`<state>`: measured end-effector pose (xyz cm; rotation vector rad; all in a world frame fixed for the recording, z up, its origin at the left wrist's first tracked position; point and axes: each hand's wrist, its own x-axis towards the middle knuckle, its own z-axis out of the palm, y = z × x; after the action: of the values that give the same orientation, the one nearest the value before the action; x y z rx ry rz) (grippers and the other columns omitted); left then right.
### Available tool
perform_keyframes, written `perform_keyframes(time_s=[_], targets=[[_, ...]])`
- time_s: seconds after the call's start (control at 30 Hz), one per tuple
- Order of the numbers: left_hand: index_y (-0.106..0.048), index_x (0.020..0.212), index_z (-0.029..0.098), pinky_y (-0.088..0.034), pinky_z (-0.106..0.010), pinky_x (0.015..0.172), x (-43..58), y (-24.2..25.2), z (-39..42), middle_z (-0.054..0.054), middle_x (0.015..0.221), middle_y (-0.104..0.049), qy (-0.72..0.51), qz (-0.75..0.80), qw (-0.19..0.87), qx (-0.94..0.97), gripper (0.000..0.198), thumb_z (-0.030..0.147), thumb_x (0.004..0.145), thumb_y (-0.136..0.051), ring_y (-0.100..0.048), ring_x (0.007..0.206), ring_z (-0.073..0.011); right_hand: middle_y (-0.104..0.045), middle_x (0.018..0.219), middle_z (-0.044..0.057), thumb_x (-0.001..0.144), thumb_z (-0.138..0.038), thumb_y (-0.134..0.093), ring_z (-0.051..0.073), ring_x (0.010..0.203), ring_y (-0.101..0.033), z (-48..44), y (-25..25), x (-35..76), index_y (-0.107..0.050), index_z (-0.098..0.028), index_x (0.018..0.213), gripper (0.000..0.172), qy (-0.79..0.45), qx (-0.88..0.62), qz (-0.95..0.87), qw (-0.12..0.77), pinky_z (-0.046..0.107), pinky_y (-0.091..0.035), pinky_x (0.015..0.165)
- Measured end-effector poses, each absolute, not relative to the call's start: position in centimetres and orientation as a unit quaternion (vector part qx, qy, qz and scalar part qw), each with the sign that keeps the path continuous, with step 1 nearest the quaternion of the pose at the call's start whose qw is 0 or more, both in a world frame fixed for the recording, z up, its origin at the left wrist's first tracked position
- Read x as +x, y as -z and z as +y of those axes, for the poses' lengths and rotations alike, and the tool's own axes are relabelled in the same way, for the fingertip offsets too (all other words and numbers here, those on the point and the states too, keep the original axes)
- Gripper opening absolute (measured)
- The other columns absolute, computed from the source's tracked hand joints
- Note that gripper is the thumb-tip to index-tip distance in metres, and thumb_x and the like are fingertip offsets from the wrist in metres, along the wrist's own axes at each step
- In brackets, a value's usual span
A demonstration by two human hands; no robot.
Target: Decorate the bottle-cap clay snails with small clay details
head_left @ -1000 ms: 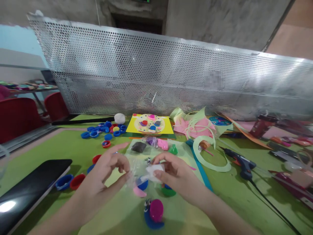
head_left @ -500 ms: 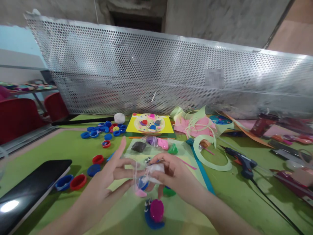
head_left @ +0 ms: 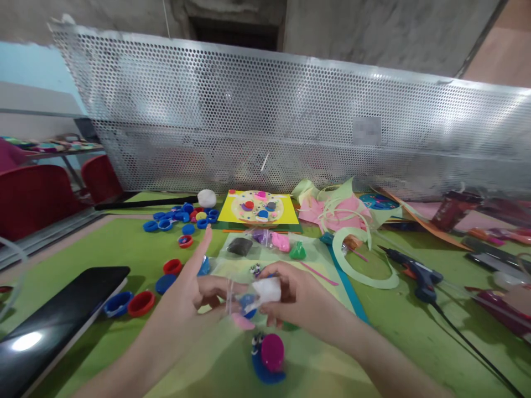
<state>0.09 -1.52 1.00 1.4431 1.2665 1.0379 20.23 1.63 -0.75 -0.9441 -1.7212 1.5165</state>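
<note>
My right hand (head_left: 290, 290) pinches a lump of white modelling clay (head_left: 267, 289), partly in a small clear plastic bag (head_left: 230, 296). My left hand (head_left: 188, 296) grips the bag's open edge between curled fingers and thumb side, one finger pointing up. Below the bag, a blue piece (head_left: 248, 305) and a pink piece (head_left: 243, 321) show on the sheet, partly covered. Nearer me lies a snail figure (head_left: 271, 354) with a blue clay body, a magenta cap as shell and small eyes. Behind my hands are bags of black clay (head_left: 239, 246), pink clay (head_left: 280, 241) and green clay (head_left: 297, 250).
A phone (head_left: 62, 320) and several bottle caps (head_left: 141, 303) lie to the left. A decorated yellow card (head_left: 226, 212) is at the back, beside pink and green paper scraps (head_left: 332, 210). To the right rests a glue gun (head_left: 415, 271) with its cord. A perforated metal panel (head_left: 265, 110) stands behind.
The view has shifted slightly, so the table things appear a little farther right. My left fingers have curled in closer at the bag, and more of the white clay shows.
</note>
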Motion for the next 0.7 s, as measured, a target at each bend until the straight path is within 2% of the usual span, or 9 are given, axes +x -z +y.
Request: perform_keyframes(time_s=[0.17, 0.27, 0.33, 0.4, 0.5, 0.6, 0.7], targets=[[0.022, 0.144, 0.029, -0.047, -0.027, 0.076, -0.3, -1.2, -1.7, 0.004, 0.082, -0.078, -0.379, 0.537, 0.440, 0.612, 0.111, 0.035, 0.077, -0.065, -0.067, 0.076, -0.0182, -0.064, 0.066, -0.005, 0.072, -0.018, -0.070, 0.012, 0.056, -0.065, 1.7, 0.0, 20.6, -0.054, -0.022, 0.088, 0.022, -0.620, -0.348, -0.646, 0.278, 0.025, -0.054, 0.056], [0.025, 0.143, 0.029, -0.042, -0.030, 0.087, -0.5, -1.2, -2.0, 0.005, 0.083, -0.077, -0.339, 0.541, 0.444, 0.629, 0.105, 0.037, 0.081, -0.060, -0.067, 0.086, -0.0194, -0.063, 0.067, -0.005, 0.075, -0.021, -0.068, 0.010, 0.054, -0.064, 1.7, -0.3, 20.6, -0.054, -0.021, 0.087, 0.019, -0.619, -0.348, -0.653, 0.265, 0.023, -0.051, 0.054], [0.025, 0.143, 0.030, -0.040, -0.031, 0.089, -0.5, -1.0, -2.1, 0.005, 0.085, -0.077, -0.324, 0.537, 0.453, 0.633, 0.101, 0.039, 0.084, -0.056, -0.067, 0.089, -0.0196, -0.061, 0.067, -0.005, 0.076, -0.020, -0.067, 0.009, 0.052, -0.061, 1.7, -0.3, 20.6, -0.054, -0.021, 0.087, 0.017, -0.603, -0.356, -0.663, 0.265, 0.021, -0.048, 0.051], [0.018, 0.145, 0.032, -0.041, -0.030, 0.086, -0.4, -0.8, -2.2, 0.006, 0.084, -0.075, -0.329, 0.537, 0.454, 0.630, 0.097, 0.039, 0.083, -0.056, -0.066, 0.086, -0.0191, -0.058, 0.067, -0.005, 0.076, -0.020, -0.066, 0.009, 0.052, -0.059, 1.6, -0.3, 20.5, -0.054, -0.021, 0.087, 0.016, -0.584, -0.365, -0.672, 0.272, 0.021, -0.046, 0.050], [0.003, 0.148, 0.032, -0.042, -0.025, 0.075, -0.1, -0.7, -2.3, 0.009, 0.071, -0.071, -0.349, 0.542, 0.431, 0.632, 0.097, 0.035, 0.078, -0.062, -0.060, 0.074, -0.0167, -0.056, 0.070, -0.005, 0.074, -0.017, -0.065, 0.009, 0.055, -0.056, 1.4, -0.1, 20.1, -0.054, -0.021, 0.088, 0.019, -0.555, -0.380, -0.679, 0.294, 0.021, -0.044, 0.051], [-0.002, 0.149, 0.031, -0.038, -0.023, 0.063, 0.3, -0.9, -2.2, 0.010, 0.065, -0.068, -0.349, 0.553, 0.399, 0.643, 0.099, 0.030, 0.073, -0.065, -0.052, 0.063, -0.0160, -0.055, 0.074, -0.004, 0.067, -0.014, -0.070, 0.011, 0.061, -0.053, 1.0, -0.1, 19.6, -0.055, -0.021, 0.089, 0.027, -0.529, -0.393, -0.681, 0.319, 0.021, -0.042, 0.053], [-0.013, 0.149, 0.027, -0.037, -0.024, 0.058, 0.9, -1.2, -2.1, 0.009, 0.061, -0.067, -0.337, 0.565, 0.381, 0.650, 0.093, 0.029, 0.071, -0.063, -0.047, 0.055, -0.0149, -0.057, 0.075, -0.003, 0.064, -0.013, -0.073, 0.012, 0.065, -0.052, 0.8, 0.0, 19.2, -0.056, -0.020, 0.087, 0.029, -0.518, -0.404, -0.678, 0.329, 0.022, -0.042, 0.054]])
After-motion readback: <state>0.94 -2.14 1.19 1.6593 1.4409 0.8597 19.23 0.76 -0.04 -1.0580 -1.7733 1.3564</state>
